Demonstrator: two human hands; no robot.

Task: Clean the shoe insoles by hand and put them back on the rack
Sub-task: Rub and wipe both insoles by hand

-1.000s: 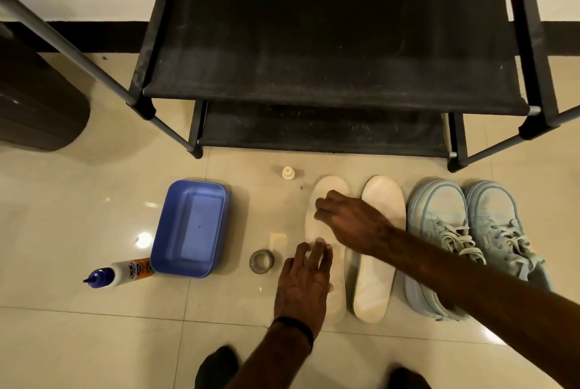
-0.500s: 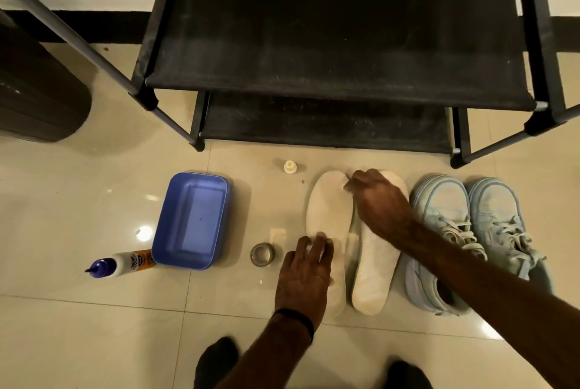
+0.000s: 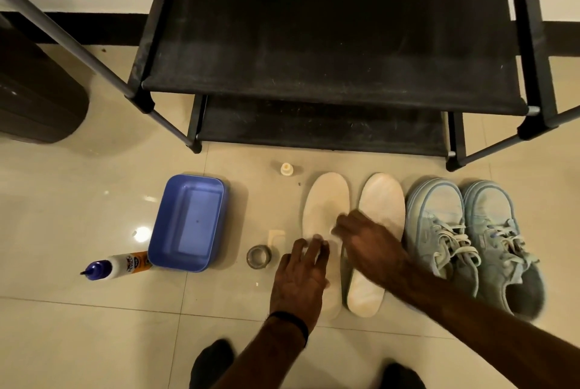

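- Biggest thing here is the black shoe rack (image 3: 329, 34), metal tube frame with two dusty fabric shelves, both bare. Everything else sits on the glossy beige tile floor (image 3: 62, 200) in front of it.
- Off to the left of the rack there's a dark ribbed round bin (image 3: 34, 96); can't see inside it.
- Pale blue canvas sneakers (image 3: 470, 241) with off-white laces, side by side in front of the rack's right leg, openings toward the camera.
- Blue plastic tub (image 3: 188, 222), rectangular with rounded corners, in front of the rack's left side. Looks empty apart from a tiny dark speck on the bottom.
- Two off-white insoles lie flat in front of the rack, just left of the sneakers, toes pointing at it: left insole (image 3: 326, 200) and right insole (image 3: 383, 200), slightly fuzzy looking.
- Left hand (image 3: 298, 278), dark band on the wrist, is spread flat, pressing down the heel half of the left insole, not gripping anything.
- Right hand (image 3: 370, 244) reaches across the right insole, fingers loosely curled with the tips on the middle of the left insole; can't tell if it's pinching anything.
- White squeeze bottle (image 3: 116, 266) with an orange label and blue nozzle cap, lying on its side touching the tub.
- Small roll of tape (image 3: 259, 257) between tub and insoles.
- Tiny cream cap-shaped thing (image 3: 286, 168) nearest the rack.
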